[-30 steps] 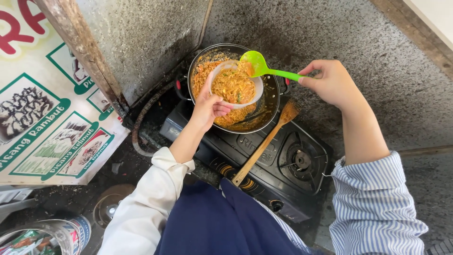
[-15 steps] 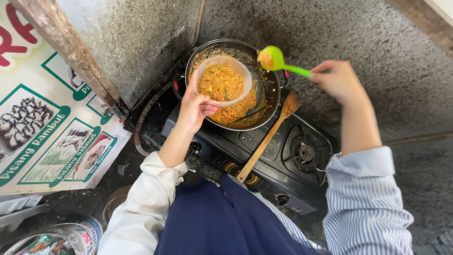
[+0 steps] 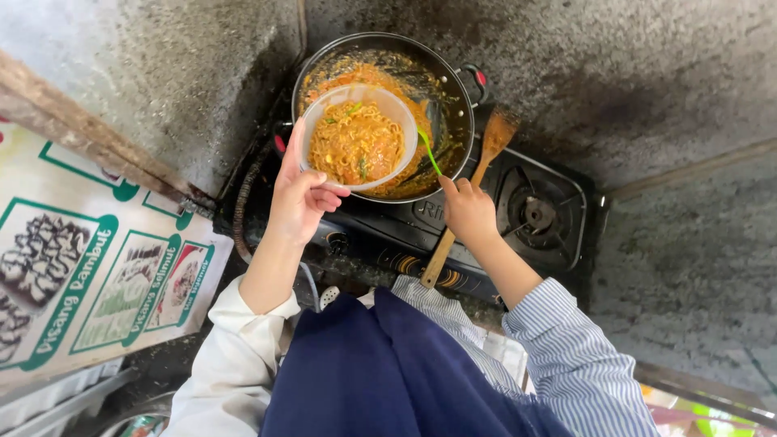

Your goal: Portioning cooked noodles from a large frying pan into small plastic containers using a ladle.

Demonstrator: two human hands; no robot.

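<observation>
Serving looks well advanced: a round white plastic bowl (image 3: 358, 137), gripped by its rim in the left hand (image 3: 301, 198) over a black metal wok (image 3: 457, 97), already brims with glossy orange noodles flecked green. More noodles and sauce remain in the wok, where the right hand (image 3: 468, 212) clasps a slim green plastic spoon (image 3: 430, 152).

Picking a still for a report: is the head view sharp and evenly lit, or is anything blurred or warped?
Head view: daylight, soft shadows, no harsh glare; bowl and left hand sharp; green spoon in right hand slightly smeared; wide lens bends the edges; wok interior dark.
</observation>
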